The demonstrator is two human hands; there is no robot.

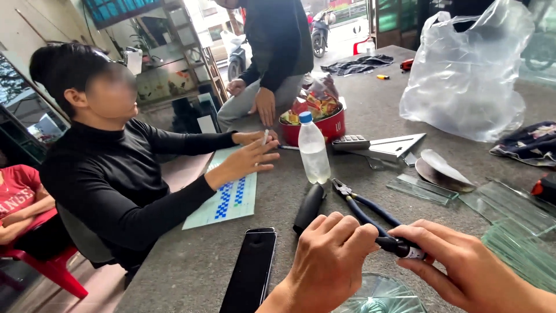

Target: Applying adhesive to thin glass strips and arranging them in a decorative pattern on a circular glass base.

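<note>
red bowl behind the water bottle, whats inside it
The red bowl holds colourful wrapped packets heaped above its rim, with clear plastic on top. The water bottle covers part of its front, and anything beneath the heap is hidden.

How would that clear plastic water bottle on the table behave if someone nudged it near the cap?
The water bottle stands upright, tall and narrow, so a high nudge would probably tip it. It looks nearly empty, so likely light. Once down, its round body might roll toward the pliers.

Small black tool [398, 247] mostly hidden between both hands — glass disc [379, 297] cut off below.
</note>
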